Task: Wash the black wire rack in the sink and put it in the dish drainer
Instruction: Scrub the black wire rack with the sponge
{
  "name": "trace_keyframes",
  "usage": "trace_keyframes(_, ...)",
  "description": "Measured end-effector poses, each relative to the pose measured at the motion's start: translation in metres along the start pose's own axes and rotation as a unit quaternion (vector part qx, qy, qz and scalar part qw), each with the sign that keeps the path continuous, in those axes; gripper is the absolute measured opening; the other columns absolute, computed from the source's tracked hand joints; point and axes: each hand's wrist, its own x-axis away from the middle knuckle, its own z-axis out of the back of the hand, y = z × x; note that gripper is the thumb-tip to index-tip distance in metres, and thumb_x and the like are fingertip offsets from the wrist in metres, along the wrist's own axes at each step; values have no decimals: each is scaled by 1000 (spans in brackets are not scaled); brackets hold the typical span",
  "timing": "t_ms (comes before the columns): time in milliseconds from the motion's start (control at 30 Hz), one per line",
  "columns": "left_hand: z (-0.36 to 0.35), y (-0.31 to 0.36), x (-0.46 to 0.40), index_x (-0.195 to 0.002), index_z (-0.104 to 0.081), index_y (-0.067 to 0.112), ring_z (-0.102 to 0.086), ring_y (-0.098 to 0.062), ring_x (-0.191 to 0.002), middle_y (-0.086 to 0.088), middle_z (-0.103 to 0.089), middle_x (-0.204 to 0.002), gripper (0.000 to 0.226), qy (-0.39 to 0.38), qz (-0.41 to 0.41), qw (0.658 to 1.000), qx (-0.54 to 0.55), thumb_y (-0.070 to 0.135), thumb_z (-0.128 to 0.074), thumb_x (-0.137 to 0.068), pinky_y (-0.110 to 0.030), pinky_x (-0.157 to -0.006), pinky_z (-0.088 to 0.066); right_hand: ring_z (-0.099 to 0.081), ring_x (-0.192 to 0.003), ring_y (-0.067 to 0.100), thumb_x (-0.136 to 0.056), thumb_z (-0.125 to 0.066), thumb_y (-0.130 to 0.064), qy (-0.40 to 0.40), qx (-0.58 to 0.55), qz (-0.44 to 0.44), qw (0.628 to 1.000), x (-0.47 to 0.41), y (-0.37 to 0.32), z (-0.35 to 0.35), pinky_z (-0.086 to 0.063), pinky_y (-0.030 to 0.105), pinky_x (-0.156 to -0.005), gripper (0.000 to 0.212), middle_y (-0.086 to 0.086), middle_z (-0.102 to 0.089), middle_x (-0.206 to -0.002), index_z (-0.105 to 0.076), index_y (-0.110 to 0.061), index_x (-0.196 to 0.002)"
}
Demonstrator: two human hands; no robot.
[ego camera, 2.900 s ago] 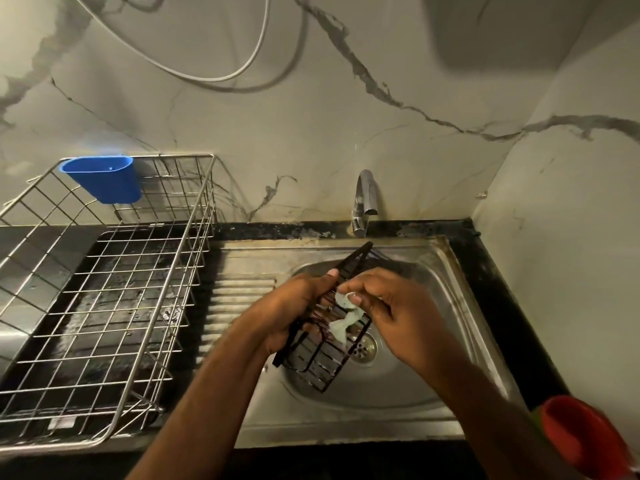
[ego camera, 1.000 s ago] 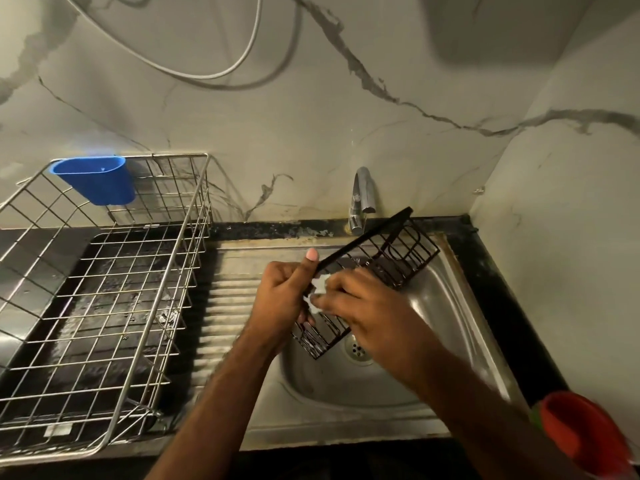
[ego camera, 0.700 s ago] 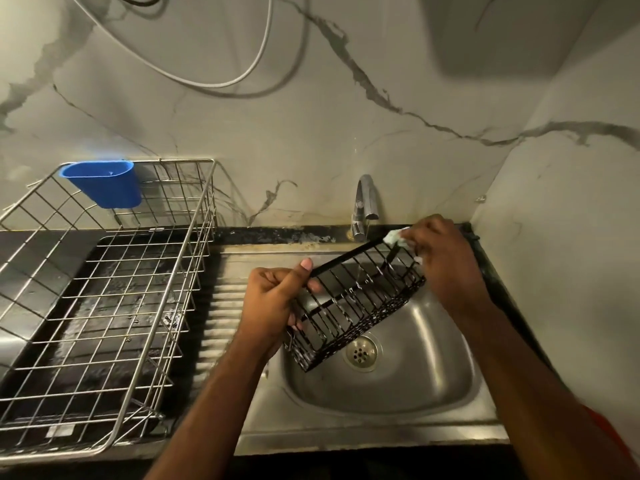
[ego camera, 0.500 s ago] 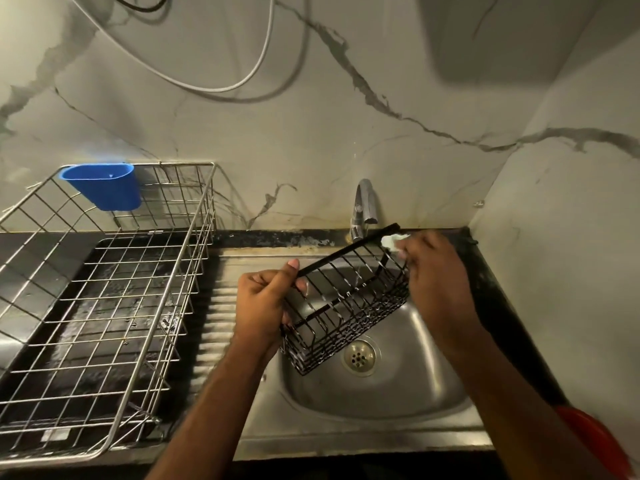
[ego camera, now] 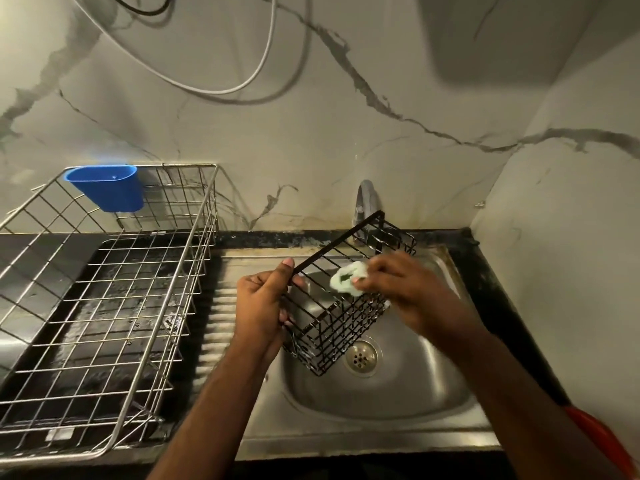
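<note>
The black wire rack (ego camera: pixel 341 320) is held tilted above the steel sink (ego camera: pixel 391 389), its open side facing me. My left hand (ego camera: pixel 263 306) grips its near left rim, thumb on the flat top bar. My right hand (ego camera: pixel 398 289) presses a pale green soapy scrubber (ego camera: pixel 348 279) against the wires inside the rack. The steel wire dish drainer (ego camera: pixel 104 306) stands on the counter to the left with nothing in it.
A blue plastic cup (ego camera: pixel 107 187) hangs on the drainer's back rim. The tap (ego camera: pixel 367 199) rises behind the rack, with no water seen running. The drain (ego camera: pixel 362 356) lies below the rack. A red object (ego camera: pixel 602 434) sits at the bottom right. The right wall is close.
My right hand has slid the scrubber from the rack's far right end back toward the middle. The left hand keeps its grip, and the rack stays tilted over the sink.
</note>
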Motion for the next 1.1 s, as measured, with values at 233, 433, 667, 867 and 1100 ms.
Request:
trace_keyframes(233,14,1,-11,-71,-61,2,-30,-4,-25,3,-53,-45,35,1,63,997,44,22,-62,-99,-14,-29,-26,-56,-92,19,-86,-65,9,135,42,-195,971,9,66,3,-38,19,-79,26,8,-61,-104,-70,-6,-106)
trace_keyframes(433,8,-4,-7,-68,-62,4,-28,-3,-25,4,-43,-38,37,-13,101,993,68,23,-61,-100,-13,-28,-23,-61,-94,19,-92,-61,-3,245,18,-273,930,-5,27,-2,-35,5,-76,15,12,-62,-107,-67,-6,-106)
trace_keyframes(667,11,-8,-9,-57,-70,13,-30,-4,-25,-2,-52,-50,41,-5,93,994,55,25,-66,-96,-14,-28,-25,-50,-100,11,-74,-65,4,127,57,-43,989,-11,-29,-29,-48,22,-85,40,2,-54,-111,-69,-13,-109)
trace_keyframes(867,13,-11,-2,-56,-70,10,-29,-5,-23,-2,-47,-40,45,-23,45,998,27,23,-63,-99,-13,-29,-23,-57,-98,20,-96,-52,-12,241,10,-342,908,-16,25,8,-45,14,-78,20,17,-57,-116,-63,-6,-111)
trace_keyframes(1100,16,-16,1,-57,-69,7,-30,-5,-22,0,-42,-32,46,-62,24,998,12,22,-59,-100,-16,-30,-24,-49,-67,2,-105,-40,-12,155,-112,-432,882,-15,47,12,-35,2,-44,18,2,-57,-92,-53,-6,-116)
